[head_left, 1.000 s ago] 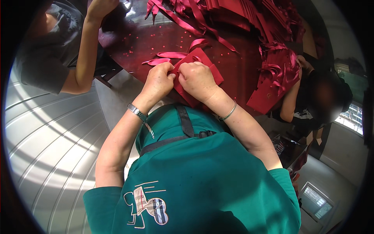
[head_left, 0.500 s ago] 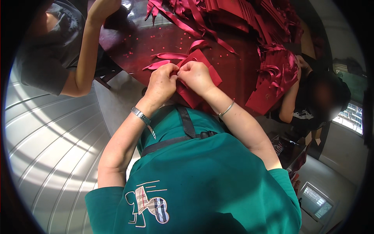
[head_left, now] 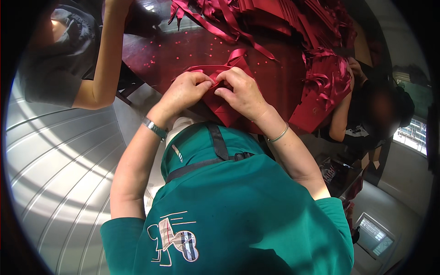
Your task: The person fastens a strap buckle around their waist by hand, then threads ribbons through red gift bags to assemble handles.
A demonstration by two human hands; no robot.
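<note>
A dark red paper gift bag [head_left: 223, 112] lies at the table's near edge, right in front of me. Satin ribbon [head_left: 237, 56] of a brighter red loops up behind it and runs across to its upper part. My left hand [head_left: 185, 90] is closed, pinching the ribbon between thumb and forefinger. Just right of it, my right hand [head_left: 245, 93] curls its fingers round the ribbon at the same spot, the thumb held a little lower and slightly apart. The fingers partly hide the point where ribbon and bag meet.
Stacked red bags [head_left: 275, 11] with trailing ribbons fill the table's far side. More ribboned bags [head_left: 316, 98] lie to the right, beside a co-worker's arm [head_left: 340, 120]. Small red dots [head_left: 178, 42] are scattered on the dark red table [head_left: 151, 68]. Another person's arm [head_left: 104, 73] is at the left.
My hands have moved slightly apart, and the right thumb has come away from its fingers. The ribbon's loose end at the left has been drawn in toward the bag. The left co-worker's arm has shifted.
</note>
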